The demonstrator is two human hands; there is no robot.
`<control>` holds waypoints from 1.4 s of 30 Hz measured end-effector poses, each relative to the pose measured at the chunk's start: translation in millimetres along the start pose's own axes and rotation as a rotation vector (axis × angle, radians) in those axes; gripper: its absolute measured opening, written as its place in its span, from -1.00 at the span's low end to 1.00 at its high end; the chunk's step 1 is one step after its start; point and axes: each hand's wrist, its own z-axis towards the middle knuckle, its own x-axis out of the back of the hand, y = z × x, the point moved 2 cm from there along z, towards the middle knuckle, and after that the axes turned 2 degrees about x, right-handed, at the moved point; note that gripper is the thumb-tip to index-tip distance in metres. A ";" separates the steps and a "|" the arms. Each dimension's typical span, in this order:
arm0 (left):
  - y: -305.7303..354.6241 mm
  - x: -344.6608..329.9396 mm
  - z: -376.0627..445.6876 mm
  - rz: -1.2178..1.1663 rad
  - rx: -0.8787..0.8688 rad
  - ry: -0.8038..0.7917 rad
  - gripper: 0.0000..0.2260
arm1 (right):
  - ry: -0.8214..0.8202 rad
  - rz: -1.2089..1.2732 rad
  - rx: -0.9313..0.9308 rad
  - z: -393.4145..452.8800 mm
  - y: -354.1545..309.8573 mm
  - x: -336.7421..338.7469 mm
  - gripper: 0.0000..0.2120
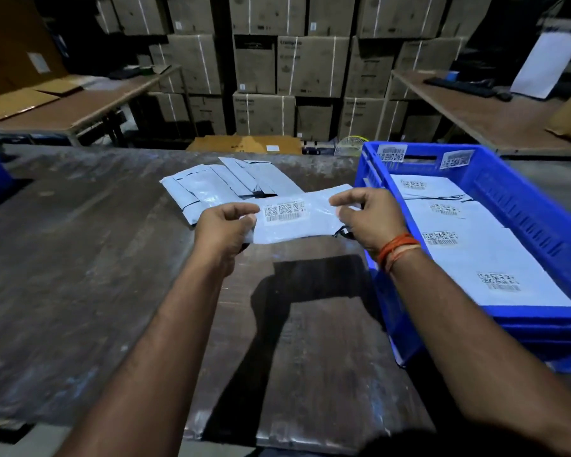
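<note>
Worn table (96, 258) under mailer (299, 229), cartons (312, 65) behind

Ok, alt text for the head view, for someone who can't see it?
The left hand and right hand hold a grey mailing bag with a barcode label by its ends above a table. A blue crate of labelled bags sits at right, a pile of bags behind, cardboard boxes beyond.

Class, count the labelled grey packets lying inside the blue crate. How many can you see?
4, overlapping from far to near: farthest packet, second packet, third packet, nearest packet. Others may lie hidden beneath them in the blue crate.
</note>
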 end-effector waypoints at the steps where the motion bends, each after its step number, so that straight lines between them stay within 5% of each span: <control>1: 7.7 -5.7 -3.6 -0.003 -0.014 -0.015 -0.87 | 0.013 -0.002 0.012 2.9 -1.6 9.5 -0.82; 12: 56.6 -117.9 -39.6 0.151 -0.162 -0.282 -0.83 | 0.096 0.059 -0.127 1.2 23.9 149.7 -0.86; 23: 32.3 -255.6 -82.1 0.668 -0.351 -0.456 -0.84 | 0.080 -0.124 -0.365 -35.3 101.3 279.4 -0.84; 35: -2.8 -307.4 -113.2 1.439 -0.381 -0.550 -0.68 | -0.176 -0.679 -0.453 -40.5 131.2 290.4 -0.77; 42: -8.9 -314.0 -114.8 1.513 -0.338 -0.562 -0.63 | -0.331 -0.862 -0.447 -35.2 133.5 283.8 -0.76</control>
